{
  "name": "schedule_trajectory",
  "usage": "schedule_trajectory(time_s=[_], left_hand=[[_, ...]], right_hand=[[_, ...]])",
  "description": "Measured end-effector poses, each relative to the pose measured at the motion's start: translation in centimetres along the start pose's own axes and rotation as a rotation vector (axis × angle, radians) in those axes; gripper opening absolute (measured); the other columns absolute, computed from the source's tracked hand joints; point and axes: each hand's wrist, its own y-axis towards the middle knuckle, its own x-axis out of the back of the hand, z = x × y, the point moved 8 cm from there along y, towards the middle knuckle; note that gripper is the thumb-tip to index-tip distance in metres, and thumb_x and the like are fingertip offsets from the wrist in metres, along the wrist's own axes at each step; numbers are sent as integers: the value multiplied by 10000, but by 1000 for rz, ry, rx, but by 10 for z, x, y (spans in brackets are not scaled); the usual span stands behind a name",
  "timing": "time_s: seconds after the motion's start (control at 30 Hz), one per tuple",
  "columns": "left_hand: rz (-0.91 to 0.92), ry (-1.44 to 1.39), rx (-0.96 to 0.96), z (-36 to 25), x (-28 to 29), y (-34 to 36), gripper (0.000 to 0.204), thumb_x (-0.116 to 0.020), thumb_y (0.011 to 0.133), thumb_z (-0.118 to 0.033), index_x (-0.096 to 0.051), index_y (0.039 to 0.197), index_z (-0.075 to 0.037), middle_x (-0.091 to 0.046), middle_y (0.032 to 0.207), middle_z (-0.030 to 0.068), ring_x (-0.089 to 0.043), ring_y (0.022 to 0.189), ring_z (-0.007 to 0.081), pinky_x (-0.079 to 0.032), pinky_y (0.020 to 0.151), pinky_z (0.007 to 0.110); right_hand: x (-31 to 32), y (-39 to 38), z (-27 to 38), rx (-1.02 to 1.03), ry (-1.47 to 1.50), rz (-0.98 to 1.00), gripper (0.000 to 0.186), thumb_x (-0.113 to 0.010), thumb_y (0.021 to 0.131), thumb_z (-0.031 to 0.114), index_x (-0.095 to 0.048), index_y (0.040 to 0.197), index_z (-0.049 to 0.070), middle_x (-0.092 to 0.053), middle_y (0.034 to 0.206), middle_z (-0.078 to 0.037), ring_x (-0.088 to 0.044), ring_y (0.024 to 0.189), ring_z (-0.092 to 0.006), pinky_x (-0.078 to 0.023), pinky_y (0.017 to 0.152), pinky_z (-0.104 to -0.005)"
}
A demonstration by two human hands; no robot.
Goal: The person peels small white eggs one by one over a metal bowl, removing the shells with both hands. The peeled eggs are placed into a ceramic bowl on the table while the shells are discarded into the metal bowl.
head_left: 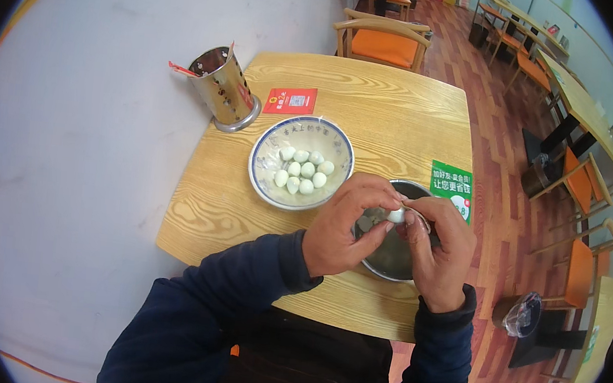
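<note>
Over the metal bowl (pixel 392 262), both my hands close on a small whitish egg (pixel 396 216), quail-egg sized. My left hand (pixel 344 225) pinches it between thumb and fingers. On its other side my right hand (pixel 444 253) has thumb and fingertips pressed together, with a thin strip of shell (pixel 421 214) by them. Left of the hands stands a white bowl (pixel 255 166) with a blue patterned rim. Several peeled eggs (pixel 308 169) lie in its bottom. My hands cover much of the metal bowl's far side, so its contents are partly hidden.
A tall metal utensil holder (pixel 225 89) stands at the table's (pixel 219 220) far left, beside a red card (pixel 291 101). A green card (pixel 452 185) lies at the right edge. A white wall (pixel 105 135) borders the left; an orange chair (pixel 384 46) stands beyond the table.
</note>
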Motion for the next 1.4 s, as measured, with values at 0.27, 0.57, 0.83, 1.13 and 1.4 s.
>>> schedule_trajectory(time_s=[0.27,0.57,0.83,1.13,1.4], left_hand=[[-3,-43,123,-2,-1,1,391,-736,886,62,-625,1243,-51,-630,1235,138,-648,1081,263,-565,880,351],[-19,-143,171,1,-1,-2,356,-746,869,69,-634,1182,-58,-638,1223,137,-647,1064,238,-528,935,345],[-34,8,1,-10,-2,-3,392,-735,818,106,-614,1148,-69,-617,1184,146,-639,1061,279,-517,945,364],[-207,-454,218,28,0,-11,388,-701,909,87,-567,1247,-49,-557,1223,107,-603,1060,168,-525,884,300],[-187,-174,91,17,7,-6,333,-729,910,57,-596,1199,-41,-604,1178,114,-636,956,197,-540,864,324]], right_hand=[[1,-6,7,109,-195,-92,247,-788,827,-59,-672,1029,24,-713,960,-123,-704,808,-270,-572,708,-350],[-3,-9,12,195,-194,-126,270,-740,807,-80,-623,1027,26,-720,989,-120,-707,821,-281,-578,727,-349],[1,-14,-16,-83,162,-192,215,-623,869,-125,-560,1022,13,-720,966,-119,-680,823,-165,-568,757,-285],[5,-2,0,-1,-183,-28,162,-677,841,-86,-634,966,7,-665,943,-116,-665,832,-247,-538,717,-343],[1,4,9,51,-259,102,172,-732,855,-57,-706,1009,15,-669,944,-126,-669,850,-286,-533,769,-359]])
